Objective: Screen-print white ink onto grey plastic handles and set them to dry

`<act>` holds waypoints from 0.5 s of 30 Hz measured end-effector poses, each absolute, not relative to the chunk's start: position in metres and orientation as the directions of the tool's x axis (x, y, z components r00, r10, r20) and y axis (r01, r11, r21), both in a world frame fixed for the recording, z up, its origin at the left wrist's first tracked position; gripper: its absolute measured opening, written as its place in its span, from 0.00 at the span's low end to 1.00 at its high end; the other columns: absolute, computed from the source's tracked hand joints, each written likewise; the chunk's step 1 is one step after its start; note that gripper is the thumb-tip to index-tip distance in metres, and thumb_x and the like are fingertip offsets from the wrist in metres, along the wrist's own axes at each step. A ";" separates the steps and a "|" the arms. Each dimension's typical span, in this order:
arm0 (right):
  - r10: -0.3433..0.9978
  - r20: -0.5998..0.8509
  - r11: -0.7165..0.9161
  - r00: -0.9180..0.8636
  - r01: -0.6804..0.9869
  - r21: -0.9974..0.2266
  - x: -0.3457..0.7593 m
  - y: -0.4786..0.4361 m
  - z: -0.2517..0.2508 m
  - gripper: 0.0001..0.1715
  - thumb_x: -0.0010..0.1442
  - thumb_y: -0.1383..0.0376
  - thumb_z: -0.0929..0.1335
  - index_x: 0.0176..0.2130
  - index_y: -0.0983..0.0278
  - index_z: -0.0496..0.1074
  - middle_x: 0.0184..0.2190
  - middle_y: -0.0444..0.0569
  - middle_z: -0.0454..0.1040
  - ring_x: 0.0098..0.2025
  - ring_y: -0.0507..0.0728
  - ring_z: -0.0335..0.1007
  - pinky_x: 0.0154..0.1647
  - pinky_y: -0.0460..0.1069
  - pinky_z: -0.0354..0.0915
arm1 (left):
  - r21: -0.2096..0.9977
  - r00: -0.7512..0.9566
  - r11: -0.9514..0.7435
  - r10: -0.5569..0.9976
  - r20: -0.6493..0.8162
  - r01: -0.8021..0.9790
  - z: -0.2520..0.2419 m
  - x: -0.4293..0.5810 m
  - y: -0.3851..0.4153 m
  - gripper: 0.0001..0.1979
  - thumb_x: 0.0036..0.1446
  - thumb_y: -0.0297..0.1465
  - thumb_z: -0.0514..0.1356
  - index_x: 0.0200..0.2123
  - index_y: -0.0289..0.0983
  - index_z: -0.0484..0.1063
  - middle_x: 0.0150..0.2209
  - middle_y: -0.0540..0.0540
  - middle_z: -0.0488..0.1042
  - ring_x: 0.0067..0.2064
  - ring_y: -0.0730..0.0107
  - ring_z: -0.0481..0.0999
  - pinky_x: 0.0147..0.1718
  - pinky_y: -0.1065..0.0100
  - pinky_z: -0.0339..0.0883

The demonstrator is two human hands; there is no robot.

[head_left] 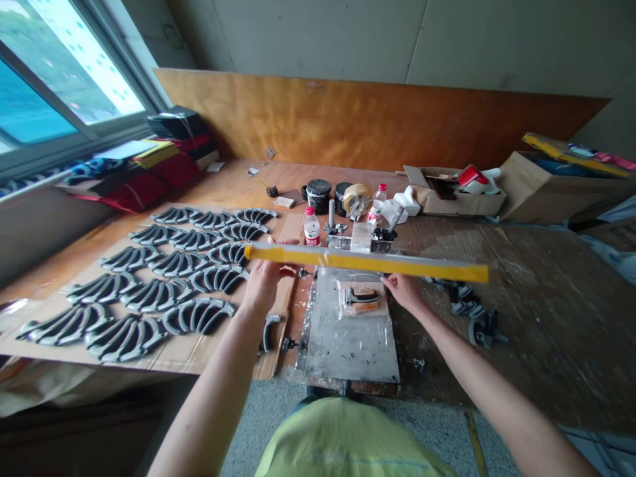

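Observation:
I hold a long yellow strip [368,262], like a ruler or taped bar, level above the bench. My left hand [263,281] grips it near its left end, fingers wrapped round it. My right hand [405,291] pinches it nearer the middle, and the strip's right end juts out free past that hand. Below lies a grey metal plate [348,338] with a small handled tool [362,299] resting on a paper on its far part.
Several dark curved parts [163,278] lie in rows on cardboard [189,354] at the left. Bottles [311,226], black tins [318,195], and a tape roll [356,195] stand behind the plate. Cardboard boxes [541,189] sit at the back right. More dark parts [472,315] lie right.

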State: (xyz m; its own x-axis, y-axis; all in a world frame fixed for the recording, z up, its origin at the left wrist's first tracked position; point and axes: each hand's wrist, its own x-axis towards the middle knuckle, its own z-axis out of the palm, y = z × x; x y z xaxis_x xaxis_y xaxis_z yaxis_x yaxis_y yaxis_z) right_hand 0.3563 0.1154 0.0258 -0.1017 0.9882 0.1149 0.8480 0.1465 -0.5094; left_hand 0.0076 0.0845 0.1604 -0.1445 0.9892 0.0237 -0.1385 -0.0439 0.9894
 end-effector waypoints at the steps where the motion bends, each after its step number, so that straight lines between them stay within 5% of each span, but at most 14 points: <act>1: 0.980 0.107 0.197 -0.166 0.838 -0.508 0.350 0.106 0.015 0.23 0.60 0.56 0.68 0.53 0.61 0.70 0.37 0.50 0.77 0.39 0.58 0.74 0.40 0.51 0.67 | 0.989 -0.154 -0.059 0.987 0.038 -0.139 0.167 0.010 0.092 0.25 0.58 0.52 0.55 0.37 0.34 0.74 0.31 0.44 0.78 0.32 0.67 0.76 0.29 0.70 0.68; 4: 0.940 0.100 0.333 -0.325 0.820 -0.466 0.329 0.092 0.000 0.26 0.57 0.59 0.72 0.54 0.59 0.69 0.44 0.51 0.75 0.48 0.60 0.70 0.49 0.54 0.65 | 0.988 -0.211 -0.076 0.976 0.046 -0.138 0.171 0.016 0.101 0.27 0.58 0.54 0.52 0.35 0.34 0.73 0.30 0.44 0.78 0.32 0.69 0.76 0.29 0.71 0.68; 6: 0.934 0.081 0.346 -0.348 0.827 -0.443 0.319 0.089 0.005 0.17 0.57 0.63 0.72 0.48 0.59 0.73 0.42 0.50 0.73 0.48 0.60 0.69 0.50 0.54 0.63 | 0.988 -0.255 -0.065 0.967 0.028 -0.138 0.157 0.022 0.089 0.28 0.58 0.55 0.52 0.43 0.36 0.72 0.34 0.44 0.79 0.34 0.69 0.77 0.30 0.71 0.68; 9: 0.935 0.104 0.348 -0.340 0.815 -0.464 0.300 0.072 0.026 0.06 0.59 0.65 0.71 0.40 0.61 0.76 0.36 0.48 0.71 0.43 0.57 0.68 0.46 0.52 0.64 | 0.963 -0.094 0.240 0.963 -0.252 -0.123 0.113 0.042 0.050 0.33 0.54 0.57 0.55 0.49 0.35 0.72 0.39 0.39 0.80 0.36 0.65 0.78 0.28 0.70 0.69; 11: 0.909 0.197 0.416 -0.367 0.793 -0.446 0.279 0.048 0.037 0.05 0.60 0.65 0.71 0.39 0.61 0.76 0.35 0.48 0.71 0.42 0.58 0.66 0.44 0.52 0.64 | 0.838 0.100 0.536 0.844 -0.528 -0.100 0.081 0.061 0.018 0.35 0.51 0.58 0.58 0.49 0.34 0.72 0.43 0.34 0.79 0.38 0.57 0.80 0.27 0.66 0.70; 15: 0.712 0.285 0.701 -0.642 0.628 -0.337 0.250 0.008 0.033 0.11 0.64 0.60 0.68 0.45 0.60 0.75 0.35 0.49 0.71 0.41 0.58 0.65 0.46 0.53 0.63 | 0.729 0.083 0.625 0.772 -0.630 -0.279 0.035 0.078 -0.028 0.28 0.52 0.53 0.62 0.44 0.35 0.72 0.40 0.38 0.80 0.40 0.58 0.80 0.30 0.67 0.72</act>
